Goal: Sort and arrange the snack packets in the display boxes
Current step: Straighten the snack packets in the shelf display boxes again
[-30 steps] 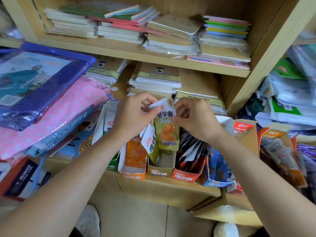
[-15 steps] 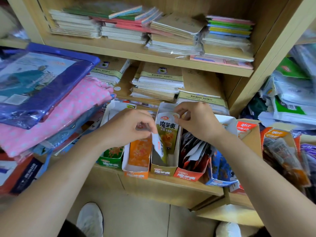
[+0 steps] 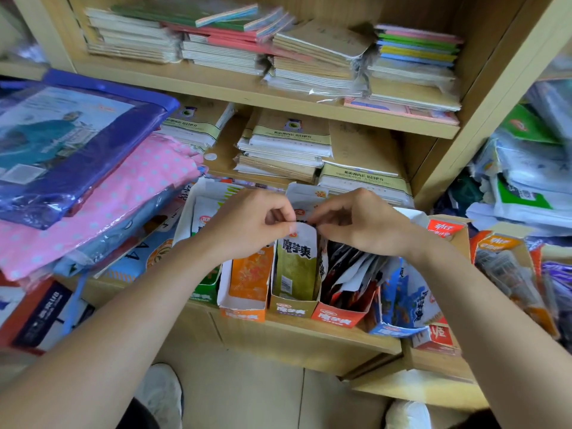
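green packet (image 3: 295, 264): upright in the tan display box (image 3: 292, 308), between the orange box (image 3: 243, 312) and the red box (image 3: 337, 318), on the shelf (image 3: 309, 337).
left hand (image 3: 247, 226): fingers pinch the packet's top edge.
right hand (image 3: 363, 226): fingers curled, pinching the same top edge.

Olive-green packet (image 3: 295, 261) stands upright at the front of the tan display box (image 3: 291, 308), barcode low on its face, its white top edge pinched by the left grip (image 3: 247, 224) and the right grip (image 3: 365, 224). Just left of that box, the orange box (image 3: 243, 309) holds orange packets (image 3: 249, 275) upright. Just right, the red box (image 3: 335, 318) is crammed with dark packets (image 3: 349, 270) tilted every way. Beyond it, a blue box (image 3: 397, 330) of blue packets (image 3: 408, 300).
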Available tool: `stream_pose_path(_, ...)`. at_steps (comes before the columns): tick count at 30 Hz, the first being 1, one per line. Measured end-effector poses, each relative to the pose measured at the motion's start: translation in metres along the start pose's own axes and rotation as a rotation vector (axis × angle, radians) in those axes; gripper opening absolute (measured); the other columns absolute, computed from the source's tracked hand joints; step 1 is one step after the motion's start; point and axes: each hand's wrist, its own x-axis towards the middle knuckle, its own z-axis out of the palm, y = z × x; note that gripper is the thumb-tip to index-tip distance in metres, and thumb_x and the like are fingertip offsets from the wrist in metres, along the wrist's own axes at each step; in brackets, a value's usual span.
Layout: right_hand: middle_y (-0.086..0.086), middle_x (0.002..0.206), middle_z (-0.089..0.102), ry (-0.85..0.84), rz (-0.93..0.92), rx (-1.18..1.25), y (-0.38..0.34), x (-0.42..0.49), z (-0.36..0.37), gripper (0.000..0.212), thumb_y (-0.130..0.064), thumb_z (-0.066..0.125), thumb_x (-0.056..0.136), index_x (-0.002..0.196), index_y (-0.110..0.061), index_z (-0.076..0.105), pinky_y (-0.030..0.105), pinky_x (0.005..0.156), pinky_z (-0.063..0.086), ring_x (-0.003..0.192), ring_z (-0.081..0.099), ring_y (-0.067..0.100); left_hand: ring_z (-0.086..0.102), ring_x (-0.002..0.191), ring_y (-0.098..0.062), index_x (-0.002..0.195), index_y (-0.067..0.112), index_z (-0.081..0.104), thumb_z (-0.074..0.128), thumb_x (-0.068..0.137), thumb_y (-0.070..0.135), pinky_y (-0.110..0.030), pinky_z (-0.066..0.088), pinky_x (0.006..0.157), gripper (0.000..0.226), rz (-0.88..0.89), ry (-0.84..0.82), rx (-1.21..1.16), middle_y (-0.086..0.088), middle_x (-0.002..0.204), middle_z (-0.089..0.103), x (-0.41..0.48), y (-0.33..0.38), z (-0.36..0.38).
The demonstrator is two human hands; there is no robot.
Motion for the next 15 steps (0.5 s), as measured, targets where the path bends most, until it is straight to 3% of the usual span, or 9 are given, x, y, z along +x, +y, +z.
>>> stream_pose_path(4, -0.010, 0.090, 0.066, -0.067, 0.068, -0.062, -0.008, -0.006, -0.007, 0.028, -0.045, 0.081, 0.079, 0.103, -0.033, 0.074, 0.022, 0.074, 0.050, 0.082, 0.061, 0.004, 0.057, 0.070, -0.011, 0.090, 0.029, 0.079, 0.075, 0.088, 0.020, -0.035, 0.046, 0.065, 0.010, -0.016, 0.012, -0.009, 0.009, 0.069, 0.053, -0.003, -0.002, -0.007)
stream_pose_path(7, -0.008, 0.084, 0.063, -0.128, 0.100, -0.150, -0.014, -0.009, -0.003, 0.027, -0.052, 0.079, 0.077, 0.094, -0.033, 0.071, 0.025, 0.068, 0.048, 0.077, 0.060, 0.005, 0.065, 0.070, 0.001, 0.092, 0.030, 0.079, 0.071, 0.090, 0.013, -0.018, 0.046, 0.065, 0.019, -0.059, -0.049, -0.056, 0.018, 0.068, 0.068, -0.006, 0.000, -0.014)
stream_pose_path(9, -0.002, 0.075, 0.067, -0.168, 0.114, -0.134, -0.017, -0.009, -0.003, 0.016, -0.044, 0.078, 0.081, 0.089, -0.031, 0.072, 0.033, 0.065, 0.048, 0.069, 0.062, 0.013, 0.069, 0.078, 0.003, 0.090, 0.025, 0.080, 0.070, 0.089, 0.016, -0.015, 0.050, 0.071, 0.014, -0.102, -0.037, -0.114, 0.018, 0.078, 0.074, -0.009, 0.003, -0.016)
stream_pose_path(11, 0.006, 0.074, 0.071, -0.171, 0.109, -0.108, -0.017, -0.009, -0.003, 0.002, -0.029, 0.076, 0.083, 0.084, -0.029, 0.074, 0.038, 0.065, 0.051, 0.070, 0.065, 0.021, 0.070, 0.076, -0.001, 0.084, 0.025, 0.080, 0.079, 0.082, 0.031, -0.022, 0.054, 0.070, 0.007, -0.108, 0.005, -0.141, 0.013, 0.078, 0.075, -0.012, 0.004, -0.016)
stream_pose_path(13, 0.006, 0.073, 0.072, -0.144, 0.099, -0.103, -0.017, -0.010, -0.003, 0.008, -0.018, 0.074, 0.083, 0.080, -0.026, 0.075, 0.034, 0.060, 0.049, 0.066, 0.065, 0.018, 0.068, 0.068, -0.004, 0.086, 0.027, 0.078, 0.087, 0.074, 0.034, -0.028, 0.056, 0.066, 0.016, -0.115, 0.007, -0.109, 0.010, 0.076, 0.072, -0.014, 0.004, -0.014)
stream_pose_path(15, 0.002, 0.071, 0.071, -0.094, 0.095, -0.109, -0.017, -0.009, -0.002, 0.011, -0.012, 0.074, 0.082, 0.080, -0.023, 0.077, 0.021, 0.052, 0.043, 0.056, 0.058, 0.006, 0.068, 0.069, -0.006, 0.097, 0.029, 0.077, 0.086, 0.074, 0.020, -0.037, 0.059, 0.069, 0.026, -0.122, -0.023, -0.093, 0.009, 0.084, 0.071, -0.015, 0.003, -0.012)
